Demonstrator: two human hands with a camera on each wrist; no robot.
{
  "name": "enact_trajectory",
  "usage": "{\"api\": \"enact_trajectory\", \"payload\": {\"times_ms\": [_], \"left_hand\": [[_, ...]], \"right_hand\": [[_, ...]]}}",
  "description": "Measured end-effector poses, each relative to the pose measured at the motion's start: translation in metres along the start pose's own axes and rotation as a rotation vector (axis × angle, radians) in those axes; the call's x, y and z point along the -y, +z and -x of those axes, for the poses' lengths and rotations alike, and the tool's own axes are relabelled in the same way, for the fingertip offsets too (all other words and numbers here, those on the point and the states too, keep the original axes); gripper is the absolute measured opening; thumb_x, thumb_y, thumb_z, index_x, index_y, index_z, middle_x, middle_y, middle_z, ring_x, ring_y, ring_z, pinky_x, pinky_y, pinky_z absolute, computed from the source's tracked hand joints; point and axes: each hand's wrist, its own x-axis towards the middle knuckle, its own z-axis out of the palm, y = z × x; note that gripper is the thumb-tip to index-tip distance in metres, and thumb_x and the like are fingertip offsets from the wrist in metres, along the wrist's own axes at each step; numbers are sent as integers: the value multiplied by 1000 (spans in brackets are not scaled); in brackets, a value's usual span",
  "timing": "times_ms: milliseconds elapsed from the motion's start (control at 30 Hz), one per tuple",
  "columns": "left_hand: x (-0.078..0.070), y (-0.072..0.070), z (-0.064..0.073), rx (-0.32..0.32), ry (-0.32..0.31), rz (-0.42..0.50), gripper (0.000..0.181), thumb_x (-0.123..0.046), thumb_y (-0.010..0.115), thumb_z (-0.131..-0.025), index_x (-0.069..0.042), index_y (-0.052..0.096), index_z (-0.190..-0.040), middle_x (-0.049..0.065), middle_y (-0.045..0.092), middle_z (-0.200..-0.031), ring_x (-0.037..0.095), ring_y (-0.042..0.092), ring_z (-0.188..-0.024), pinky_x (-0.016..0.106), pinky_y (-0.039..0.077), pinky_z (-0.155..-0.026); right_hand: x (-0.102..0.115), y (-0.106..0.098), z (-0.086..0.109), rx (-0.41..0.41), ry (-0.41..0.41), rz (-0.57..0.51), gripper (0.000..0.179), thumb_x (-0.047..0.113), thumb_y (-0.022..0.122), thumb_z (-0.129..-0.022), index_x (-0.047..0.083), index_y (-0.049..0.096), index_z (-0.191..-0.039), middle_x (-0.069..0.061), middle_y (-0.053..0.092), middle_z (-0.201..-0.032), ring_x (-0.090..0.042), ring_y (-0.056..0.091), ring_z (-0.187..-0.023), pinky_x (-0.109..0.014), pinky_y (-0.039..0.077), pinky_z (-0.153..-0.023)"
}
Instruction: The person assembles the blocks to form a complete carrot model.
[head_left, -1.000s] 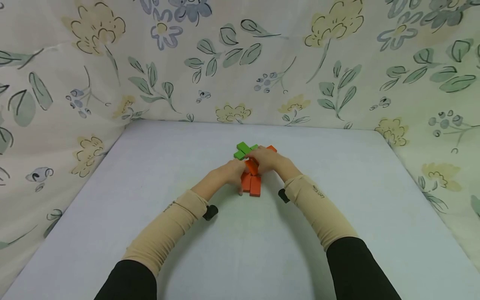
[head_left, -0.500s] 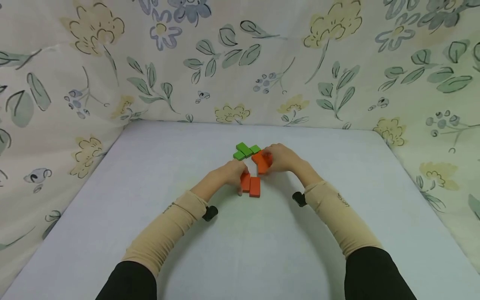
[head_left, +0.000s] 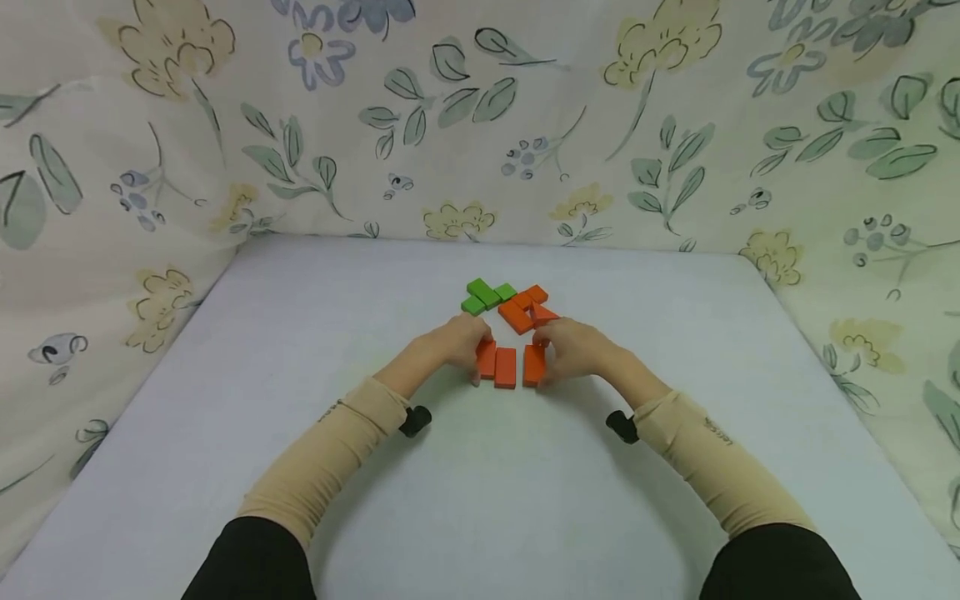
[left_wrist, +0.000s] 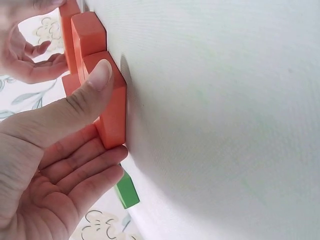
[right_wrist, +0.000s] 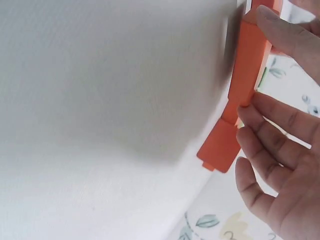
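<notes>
My left hand (head_left: pixel 450 340) pinches an orange rectangular block (left_wrist: pixel 114 117) lengthwise, thumb on its near end and fingertips at the far end. Against that block's right side lies a second orange block (head_left: pixel 506 368), flat on the table. Across a narrow gap, my right hand (head_left: pixel 579 348) holds a third orange block (right_wrist: pixel 248 60) by its two ends between thumb and fingers. Just beyond the right hand is an orange triangular-looking block (head_left: pixel 543 313), touching or overlapping more orange blocks (head_left: pixel 515 317) in the head view.
Several green blocks (head_left: pixel 483 292) lie together behind the orange ones, slightly left. All sit toward the back of a white table (head_left: pixel 480 500). A flowered cloth (head_left: pixel 480 125) hangs behind the table and along both sides.
My right hand has moved away from the green blocks, rightward then nearer, and now holds an orange block right of the front pair. The left hand keeps its hold on its block.
</notes>
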Motion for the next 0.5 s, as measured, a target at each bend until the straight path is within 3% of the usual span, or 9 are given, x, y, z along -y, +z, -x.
{"api": "enact_trajectory", "payload": {"times_ms": [333,500], "left_hand": [[0,-2,-1,17,-4,11,64,-11,89,-70,4,61,-125,11,64,-113,20,55,-93,31,49,-84],[2,-1,-2,17,-8,0,63,-12,89,-70,3,61,-125,11,65,-112,20,54,-92,30,49,-84]], "right_hand": [[8,5,-5,8,-31,70,59,32,86,-72,3,64,-119,-8,64,-114,-25,54,-102,-42,49,-87],[14,9,-5,-19,-38,147,64,43,85,-70,3,66,-116,-10,64,-114,-25,55,-100,-41,51,-83]]}}
